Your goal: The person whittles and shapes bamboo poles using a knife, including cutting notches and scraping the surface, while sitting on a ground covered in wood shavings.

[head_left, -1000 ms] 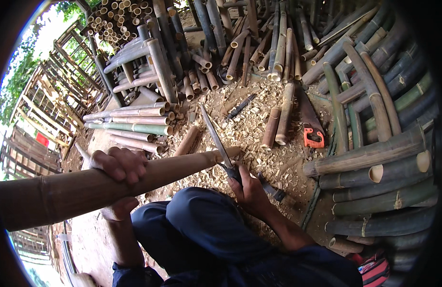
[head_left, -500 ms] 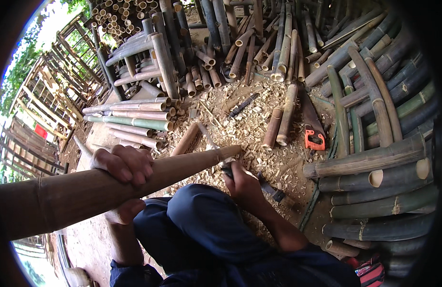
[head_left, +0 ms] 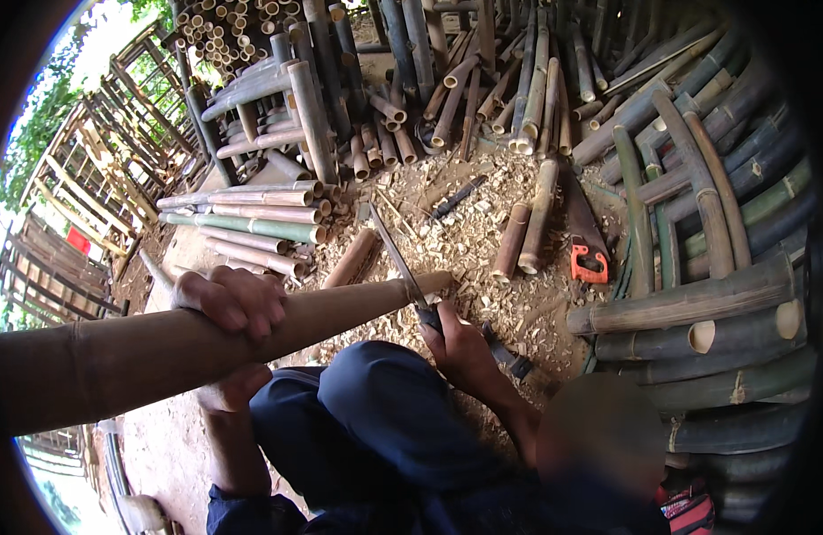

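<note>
A thick bamboo pole [head_left: 135, 361] slants in from the left edge, its tapered, pared tip pointing right above the wood chips. My left hand [head_left: 229, 308] is wrapped round the pole at mid-length, fingers over the top and thumb side below. In my right hand [head_left: 460, 348], closed near the tip, is the dark handle of a knife [head_left: 396, 250]. Its long narrow blade points up and away to the left, crossing the pole close to the tip. Whether the edge bites into the bamboo I cannot tell. My bent knees [head_left: 376, 392] are just below the pole.
Pale wood chips [head_left: 483, 232] cover the ground ahead. Among them lie short bamboo pieces [head_left: 539, 218], a dark blade-like tool [head_left: 458, 196] and an orange-handled saw [head_left: 589, 259]. Bamboo poles [head_left: 251, 214] lie at left; bamboo frames [head_left: 696, 294] crowd the right. A blurred patch hides the lower right.
The knife blade has swung more upright and more of its length shows. My right hand has shifted slightly right; my left hand keeps its grip on the pole.
</note>
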The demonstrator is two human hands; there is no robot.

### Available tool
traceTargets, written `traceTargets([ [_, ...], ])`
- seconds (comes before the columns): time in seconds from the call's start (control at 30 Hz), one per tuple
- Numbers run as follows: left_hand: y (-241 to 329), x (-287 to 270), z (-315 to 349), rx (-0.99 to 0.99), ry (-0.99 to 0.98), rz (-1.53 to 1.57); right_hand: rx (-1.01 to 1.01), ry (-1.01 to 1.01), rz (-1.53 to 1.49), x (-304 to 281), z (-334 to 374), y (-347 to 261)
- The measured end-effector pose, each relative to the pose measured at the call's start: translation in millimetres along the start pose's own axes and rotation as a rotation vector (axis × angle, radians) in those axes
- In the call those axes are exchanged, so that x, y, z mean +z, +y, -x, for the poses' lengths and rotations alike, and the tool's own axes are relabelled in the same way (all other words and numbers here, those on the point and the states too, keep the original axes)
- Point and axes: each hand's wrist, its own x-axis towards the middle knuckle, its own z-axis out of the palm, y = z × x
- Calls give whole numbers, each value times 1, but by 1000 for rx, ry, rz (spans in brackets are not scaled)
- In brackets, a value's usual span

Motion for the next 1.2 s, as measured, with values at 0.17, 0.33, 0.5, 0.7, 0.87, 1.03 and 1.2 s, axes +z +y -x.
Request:
traceTargets([
  [0.17,3,-2,5,-13,-2,-71,-177,157,59,6,9,-1],
  [0.33,3,-5,12,-2,96,-86,179,8,228,14,1,93],
  [0.5,1,1,15,-32,277,-71,140,76,-80,12,17,42],
  [0.7,12,10,18,-49,488,-202,-71,139,-269,27,6,-19],
  [0.87,-4,24,5,-30,481,-85,-102,215,-35,17,-3,5],
  [1.03,1,20,6,5,453,-55,-39,60,-118,11,-1,-10],
  [1.2,5,17,11,-63,541,-121,-218,214,-148,18,11,-14],
])
